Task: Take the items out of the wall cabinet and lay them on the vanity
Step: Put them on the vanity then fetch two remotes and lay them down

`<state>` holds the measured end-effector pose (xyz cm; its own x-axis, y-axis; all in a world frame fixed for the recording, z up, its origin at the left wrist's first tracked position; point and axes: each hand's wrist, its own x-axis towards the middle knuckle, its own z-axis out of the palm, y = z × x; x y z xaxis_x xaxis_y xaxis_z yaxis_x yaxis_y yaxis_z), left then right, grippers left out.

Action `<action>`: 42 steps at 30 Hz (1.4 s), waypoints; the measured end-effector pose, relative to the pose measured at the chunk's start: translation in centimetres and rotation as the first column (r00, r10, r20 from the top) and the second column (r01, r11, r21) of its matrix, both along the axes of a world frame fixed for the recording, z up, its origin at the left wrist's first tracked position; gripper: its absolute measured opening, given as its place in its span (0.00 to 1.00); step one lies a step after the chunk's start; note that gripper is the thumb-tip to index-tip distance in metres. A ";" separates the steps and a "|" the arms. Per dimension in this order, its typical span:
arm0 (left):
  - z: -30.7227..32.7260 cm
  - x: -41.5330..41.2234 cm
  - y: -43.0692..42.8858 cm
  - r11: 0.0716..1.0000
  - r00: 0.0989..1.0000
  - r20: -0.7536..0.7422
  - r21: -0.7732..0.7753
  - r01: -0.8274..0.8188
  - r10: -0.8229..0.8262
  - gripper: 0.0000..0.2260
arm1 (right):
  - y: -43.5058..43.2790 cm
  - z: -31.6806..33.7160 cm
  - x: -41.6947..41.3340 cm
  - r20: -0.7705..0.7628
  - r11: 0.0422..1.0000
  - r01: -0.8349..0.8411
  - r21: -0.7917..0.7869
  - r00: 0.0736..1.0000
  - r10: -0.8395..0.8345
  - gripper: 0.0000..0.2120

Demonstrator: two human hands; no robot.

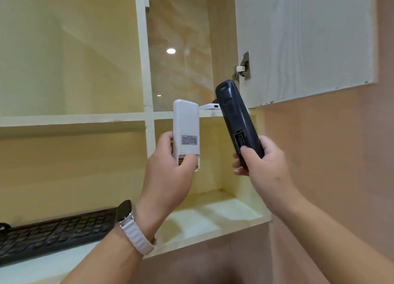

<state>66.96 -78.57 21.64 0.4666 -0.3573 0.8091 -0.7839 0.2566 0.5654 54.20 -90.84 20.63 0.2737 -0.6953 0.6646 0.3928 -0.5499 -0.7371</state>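
Note:
My left hand [170,166] grips the lower end of a white remote [186,125], held upright with its back and a small label facing me. My right hand [260,162] grips the lower end of a black remote [236,117], tilted with its top leaning left and its battery bay showing. Both remotes are held in front of the open wall cabinet [149,115]. On the upper right shelf, behind the remotes, lies a small white device [210,107], mostly hidden.
The cabinet door [302,40] stands open at the right, its hinge just above the black remote. A black keyboard [55,232] lies on the lower left shelf. The lower right compartment floor [213,215] is bare. A pink wall lies to the right.

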 end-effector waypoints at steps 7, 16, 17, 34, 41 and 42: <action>-4.4 0.7 0.2 0.932 0.931 -0.110 0.066 0.357 -0.348 0.13 | 4.2 -4.2 -1.4 -0.008 0.970 0.203 0.135 0.979 -0.204 0.07; -12.8 -0.4 -0.1 0.693 0.677 -0.323 0.083 0.716 -0.661 0.13 | 10.6 -12.2 -5.1 -0.139 0.826 0.484 0.290 0.875 -0.464 0.08; -13.5 -1.0 0.1 0.655 0.636 -0.347 0.077 0.752 -0.689 0.13 | 11.4 -12.9 -5.7 -0.153 0.805 0.509 0.305 0.860 -0.487 0.08; -22.2 -22.0 13.3 0.105 0.171 -0.622 0.141 0.984 -0.764 0.15 | 34.6 -20.9 -24.7 -0.307 0.399 0.797 0.453 0.559 -0.770 0.09; -24.6 -36.2 27.3 -0.130 0.036 -0.661 0.201 0.971 -0.750 0.15 | 51.8 -23.4 -35.4 -0.309 0.196 0.818 0.540 0.410 -0.858 0.08; -24.9 -38.3 29.5 -0.176 0.006 -0.662 0.209 0.962 -0.750 0.14 | 54.4 -23.9 -36.7 -0.315 0.160 0.821 0.548 0.379 -0.870 0.08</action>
